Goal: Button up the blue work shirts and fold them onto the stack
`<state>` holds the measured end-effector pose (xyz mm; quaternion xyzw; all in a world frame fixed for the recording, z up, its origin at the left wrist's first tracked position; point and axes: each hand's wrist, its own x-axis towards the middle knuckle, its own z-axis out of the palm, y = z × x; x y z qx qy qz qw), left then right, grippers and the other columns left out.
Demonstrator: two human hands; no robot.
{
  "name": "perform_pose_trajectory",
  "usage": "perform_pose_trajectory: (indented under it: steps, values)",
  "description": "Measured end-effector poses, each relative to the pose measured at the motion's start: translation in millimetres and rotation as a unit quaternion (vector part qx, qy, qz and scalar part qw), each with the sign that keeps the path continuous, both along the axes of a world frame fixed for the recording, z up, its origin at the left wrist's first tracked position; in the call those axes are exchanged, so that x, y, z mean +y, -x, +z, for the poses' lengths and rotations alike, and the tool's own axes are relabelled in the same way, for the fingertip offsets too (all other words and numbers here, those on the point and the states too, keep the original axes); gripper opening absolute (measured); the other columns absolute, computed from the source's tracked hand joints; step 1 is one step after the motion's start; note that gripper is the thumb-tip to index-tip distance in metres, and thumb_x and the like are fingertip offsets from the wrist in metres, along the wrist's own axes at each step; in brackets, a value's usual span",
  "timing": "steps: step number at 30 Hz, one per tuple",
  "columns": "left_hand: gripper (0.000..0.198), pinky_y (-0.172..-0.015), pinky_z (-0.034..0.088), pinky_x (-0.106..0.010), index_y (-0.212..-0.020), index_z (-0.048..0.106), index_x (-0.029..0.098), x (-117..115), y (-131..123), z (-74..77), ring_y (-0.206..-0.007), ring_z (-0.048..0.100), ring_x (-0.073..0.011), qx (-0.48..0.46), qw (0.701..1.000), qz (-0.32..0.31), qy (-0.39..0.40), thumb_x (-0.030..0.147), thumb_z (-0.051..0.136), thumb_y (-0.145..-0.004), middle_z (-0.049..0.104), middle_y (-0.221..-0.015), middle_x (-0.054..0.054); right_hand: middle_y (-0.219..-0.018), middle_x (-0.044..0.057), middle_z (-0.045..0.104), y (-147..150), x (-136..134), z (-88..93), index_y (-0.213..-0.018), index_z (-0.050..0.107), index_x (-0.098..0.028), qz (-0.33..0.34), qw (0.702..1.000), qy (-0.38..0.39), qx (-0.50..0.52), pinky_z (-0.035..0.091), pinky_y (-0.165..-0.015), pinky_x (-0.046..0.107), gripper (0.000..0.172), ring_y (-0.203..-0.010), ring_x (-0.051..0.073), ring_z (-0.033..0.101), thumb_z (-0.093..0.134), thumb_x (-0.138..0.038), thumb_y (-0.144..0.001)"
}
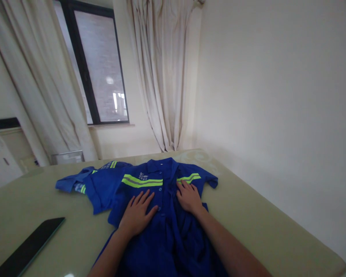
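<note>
A blue short-sleeved work shirt [158,231] lies front side up before me, its collar pointing away and yellow-green reflective bands across the chest. My left hand [138,211] rests flat on its left front panel, fingers spread, beside the row of buttons. On the other panel my right hand [188,195] lies with its fingers stretched out, the tips touching the reflective band. The cloth under and below my right hand is rumpled. Another blue garment [99,190] with matching bands lies to the left, partly covered by the shirt.
The pale green table [248,219] runs along a white wall on the right. A flat black object [29,246] lies on the table at the lower left. Beyond the far edge hang cream curtains [164,77] beside a dark-framed window [100,65].
</note>
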<state>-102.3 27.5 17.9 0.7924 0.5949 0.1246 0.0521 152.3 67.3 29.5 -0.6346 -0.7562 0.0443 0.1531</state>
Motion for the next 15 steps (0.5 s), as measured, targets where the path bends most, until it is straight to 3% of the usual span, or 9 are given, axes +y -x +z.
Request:
perform_pose_trajectory:
  steps: [6, 9, 11, 13, 15]
  values:
    - [0.06, -0.123, 0.022, -0.054, -0.153, 0.044, 0.033, 28, 2, 1.3, -0.151, 0.032, -0.0289, 0.002, 1.0, 0.011, -0.009, 0.06, 0.03, -0.101, 0.039, -0.162, -0.001, -0.156, 0.009, 0.048, 4, 26, 1.9, -0.144, 0.053, -0.025, -0.013, 1.0, -0.001, 0.011, 0.023, -0.117, 0.042, 0.047, -0.142, 0.023, 0.044, 0.038, -0.035, -0.101]
    - [0.059, -0.123, 0.023, -0.054, -0.152, 0.045, 0.032, 28, -1, 1.6, -0.15, 0.034, -0.0284, 0.011, 1.0, 0.022, -0.017, 0.059, 0.03, -0.102, 0.041, -0.162, 0.0, -0.138, 0.016, 0.064, 9, 35, 8.8, -0.128, 0.065, -0.017, -0.025, 0.999, -0.01, 0.023, 0.029, -0.114, 0.043, 0.045, -0.131, 0.028, 0.054, 0.035, -0.04, -0.103]
    - [0.058, -0.123, 0.024, -0.054, -0.151, 0.046, 0.032, 26, -3, 2.4, -0.15, 0.035, -0.0278, 0.02, 0.999, 0.028, -0.022, 0.058, 0.031, -0.102, 0.042, -0.161, 0.001, -0.125, 0.025, 0.068, 16, 48, 16.6, -0.12, 0.068, -0.009, -0.044, 0.998, -0.007, 0.034, 0.032, -0.11, 0.048, 0.058, -0.126, 0.034, 0.058, 0.03, -0.05, -0.104]
    - [0.057, -0.123, 0.024, -0.053, -0.151, 0.047, 0.033, 25, -3, 4.0, -0.15, 0.036, -0.0272, 0.024, 0.999, 0.029, -0.026, 0.057, 0.031, -0.102, 0.042, -0.161, 0.002, -0.121, 0.03, 0.068, 27, 66, 24.7, -0.124, 0.065, -0.003, -0.058, 0.997, 0.001, 0.051, 0.037, -0.106, 0.053, 0.068, -0.122, 0.038, 0.06, 0.029, -0.057, -0.104]
    - [0.056, -0.123, 0.026, -0.052, -0.15, 0.048, 0.033, 23, -4, 6.1, -0.149, 0.036, -0.0267, 0.024, 0.999, 0.03, -0.027, 0.057, 0.032, -0.102, 0.043, -0.16, 0.002, -0.127, 0.028, 0.066, 43, 82, 31.3, -0.136, 0.057, -0.004, -0.034, 0.997, 0.008, 0.07, 0.042, -0.103, 0.051, 0.068, -0.121, 0.037, 0.062, 0.037, -0.058, -0.102]
